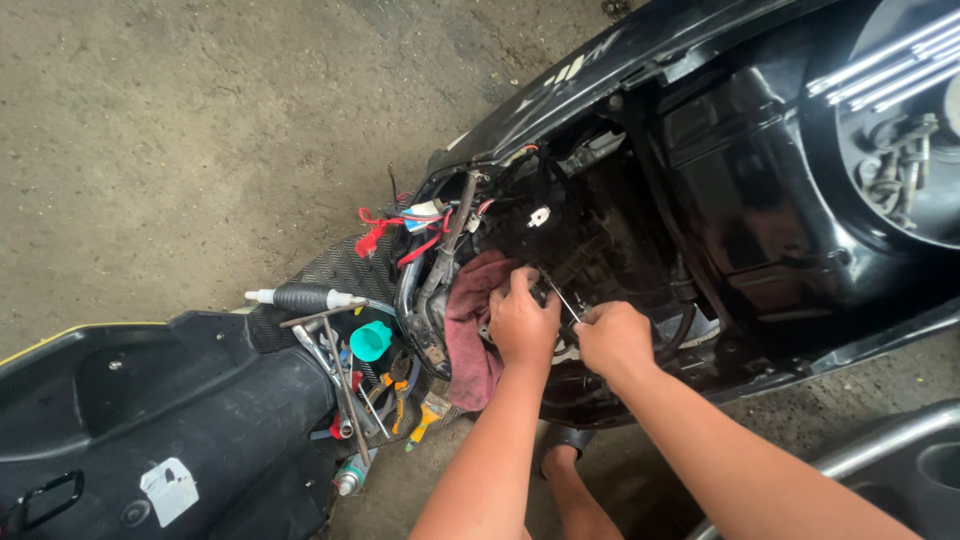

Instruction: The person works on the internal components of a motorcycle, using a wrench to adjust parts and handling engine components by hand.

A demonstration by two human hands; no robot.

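A: From the head view, what are the hands doing?

B: The left hand (522,322) has its fingers (524,281) curled together on a dark part (541,293) inside the opened scooter body (700,200). The right hand (614,338) is closed in a fist, pinching a thin metal tool (562,297) whose tip reaches that same part, just beyond the left fingertips.

A: What lies near the fingers?

B: A maroon rag (468,325) touches the left hand's outer side. Red wires (400,232) sit above the rag. Farther from the left fingers, a teal cup (370,340), pliers (400,385) and a T-handled wrench (335,365) lie on the footboard (330,270).
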